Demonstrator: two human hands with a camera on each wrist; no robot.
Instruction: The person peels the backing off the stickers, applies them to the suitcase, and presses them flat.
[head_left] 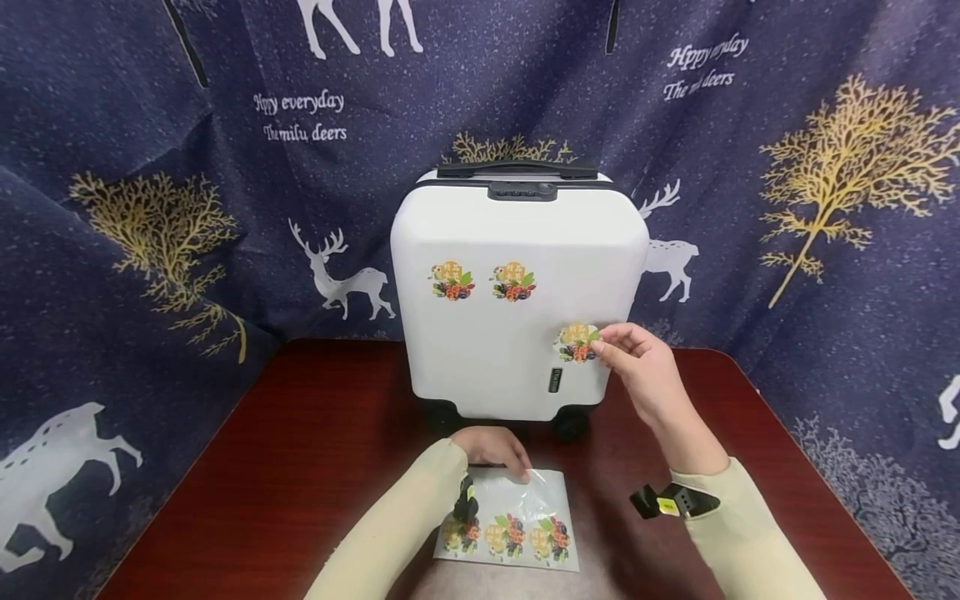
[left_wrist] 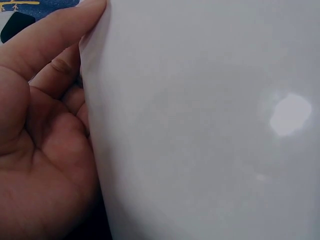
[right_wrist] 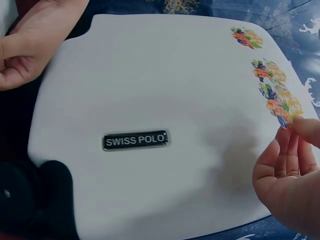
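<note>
Right hand [head_left: 647,371] is pinching a fruit sticker [head_left: 576,343] by its rim, near the right edge of the white suitcase [head_left: 472,350]; probably light, flimsy, tacky, best held there. Left hand [head_left: 491,447] is gripping the sticker sheet [head_left: 504,498].

Dark red table [head_left: 315,450]: white suitcase [head_left: 487,342] upright on it, black wheels [head_left: 572,423] down; sheet of fruit stickers [head_left: 516,504] on the table just in front of the suitcase

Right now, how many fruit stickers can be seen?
6: two stickers on the suitcase, one pinched in the right hand, three on the sheet; the left sleeve may hide more.
</note>
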